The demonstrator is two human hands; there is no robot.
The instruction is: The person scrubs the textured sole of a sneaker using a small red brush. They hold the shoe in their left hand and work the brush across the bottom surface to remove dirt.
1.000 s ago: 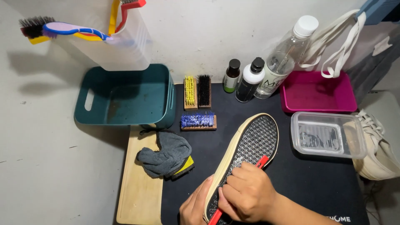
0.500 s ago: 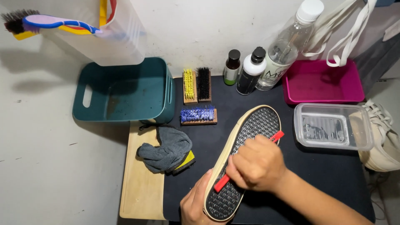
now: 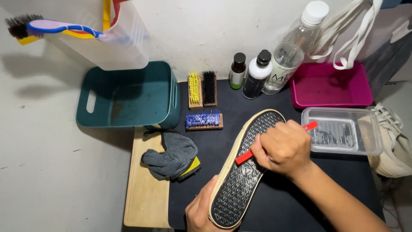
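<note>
Black-soled shoe: a slip-on with a cream rubber edge and dark diamond-tread sole point(image 3: 242, 169) lies sole-up on the dark mat point(image 3: 274, 210), toe towards one o'clock, so the tread faces the tool.
Left hand: the left hand point(image 3: 198, 213) is closed around the heel at six o'clock, steadying the shoe against pressure.
Right hand: the right hand point(image 3: 283, 148) is fisted around a thin red stick tool point(image 3: 243, 157), its tip pressed into the tread at mid-sole, its tail end showing at two o'clock.
Brushes: three wooden brushes, yellow point(image 3: 195, 89), black point(image 3: 209, 87) and blue point(image 3: 204, 120), sit at eleven o'clock within reach.
Cloth: a grey rag point(image 3: 171, 154) rests on the pale wooden board point(image 3: 143, 202) at nine o'clock.
Bottles: three bottles point(image 3: 257, 77) stand upright at twelve.
Tubs: teal basin point(image 3: 128, 96), pink tray point(image 3: 330, 86), clear box point(image 3: 343, 135).
</note>
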